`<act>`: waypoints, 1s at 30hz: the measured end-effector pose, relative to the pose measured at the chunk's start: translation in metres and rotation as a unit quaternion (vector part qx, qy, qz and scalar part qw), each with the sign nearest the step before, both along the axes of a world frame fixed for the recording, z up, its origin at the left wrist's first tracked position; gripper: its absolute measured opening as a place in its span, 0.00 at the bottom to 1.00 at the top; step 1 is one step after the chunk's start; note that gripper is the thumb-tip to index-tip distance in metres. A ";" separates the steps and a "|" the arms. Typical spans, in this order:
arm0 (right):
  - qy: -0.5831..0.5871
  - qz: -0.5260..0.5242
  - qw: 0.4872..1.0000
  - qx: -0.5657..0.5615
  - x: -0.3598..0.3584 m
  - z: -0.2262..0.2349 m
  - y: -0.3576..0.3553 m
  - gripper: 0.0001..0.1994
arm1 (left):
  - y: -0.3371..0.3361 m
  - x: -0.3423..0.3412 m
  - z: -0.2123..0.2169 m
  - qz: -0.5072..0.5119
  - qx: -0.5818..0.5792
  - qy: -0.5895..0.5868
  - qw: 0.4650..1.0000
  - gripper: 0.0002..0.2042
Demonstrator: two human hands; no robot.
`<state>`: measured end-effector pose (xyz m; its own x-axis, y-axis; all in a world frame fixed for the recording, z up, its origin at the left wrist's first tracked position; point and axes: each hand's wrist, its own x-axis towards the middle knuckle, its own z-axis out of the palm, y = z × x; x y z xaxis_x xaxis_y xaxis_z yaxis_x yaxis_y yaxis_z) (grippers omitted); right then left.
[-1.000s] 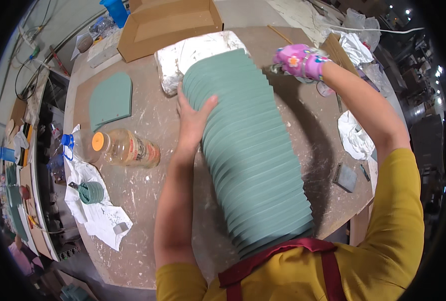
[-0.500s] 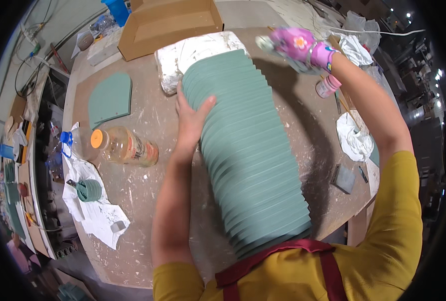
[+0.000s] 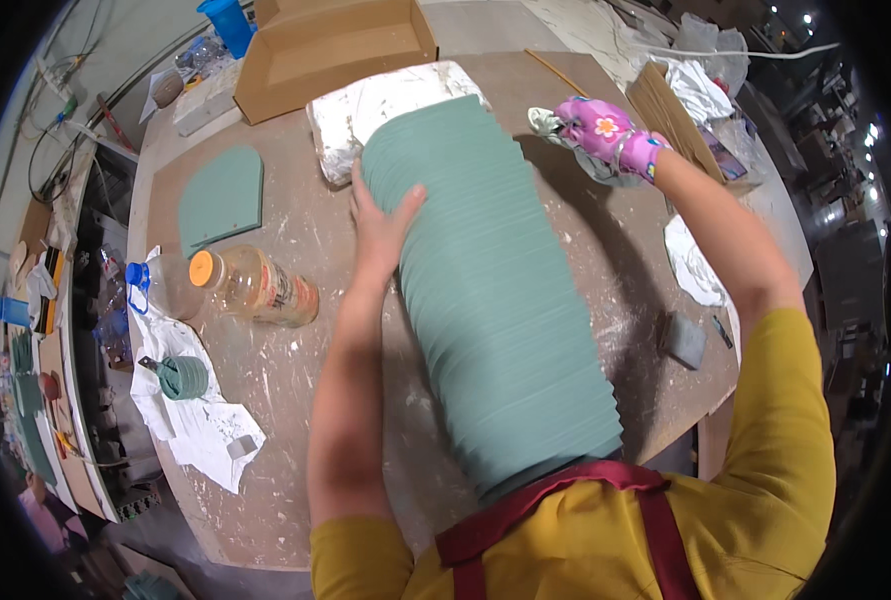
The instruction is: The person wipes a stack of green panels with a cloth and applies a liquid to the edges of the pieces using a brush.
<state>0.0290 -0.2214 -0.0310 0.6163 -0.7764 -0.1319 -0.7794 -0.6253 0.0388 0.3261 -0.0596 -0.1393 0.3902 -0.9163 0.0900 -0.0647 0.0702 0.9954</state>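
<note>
A long row of thin green sheets [image 3: 495, 300], rounded at the far end, lies in the middle of the table, leaning against a white block [image 3: 330, 135]. On its far left side rests my bare left hand [image 3: 377, 225], thumb spread over the sheets and fingers stretched along their edge. My right hand [image 3: 605, 135], in a pink flowered glove, is closed on a crumpled grey-green cloth [image 3: 605, 170] to the right of the row's far end. The cloth hangs below the glove, apart from the sheets. A loose green piece [image 3: 227, 195] lies farther left.
A bottle with an orange cap [image 3: 265, 287] lies left of my left forearm. White paper [image 3: 200, 435] carries a small green coil [image 3: 183, 378]. An open cardboard box [image 3: 335, 60] stands at the back. On the right are a grey block [image 3: 683, 342], a stick [image 3: 555, 72] and white cloth [image 3: 695, 262].
My right hand has come nearer with the cloth, and the pink jar no longer shows. More of the stick and the cardboard on the right is visible. My left hand has stayed put.
</note>
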 end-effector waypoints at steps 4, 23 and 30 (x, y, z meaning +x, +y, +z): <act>-0.142 -0.037 0.988 0.053 -0.031 -0.025 0.048 0.17 | 0.008 0.008 0.006 0.011 0.032 -0.033 0.999 0.50; -0.285 -0.087 0.953 0.058 -0.098 -0.059 0.276 0.30 | 0.133 0.094 0.159 0.123 0.081 -0.550 0.822 0.15; -0.245 -0.063 0.967 0.039 -0.109 -0.087 0.303 0.30 | 0.081 0.041 0.241 0.104 -0.087 -0.581 0.803 0.15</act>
<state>-0.0805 0.0814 -0.1175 0.5216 -0.8484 0.0906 -0.7619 -0.5110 -0.3981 0.3673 0.0215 0.1013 0.0938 -0.7760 0.6237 -0.9703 0.0690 0.2318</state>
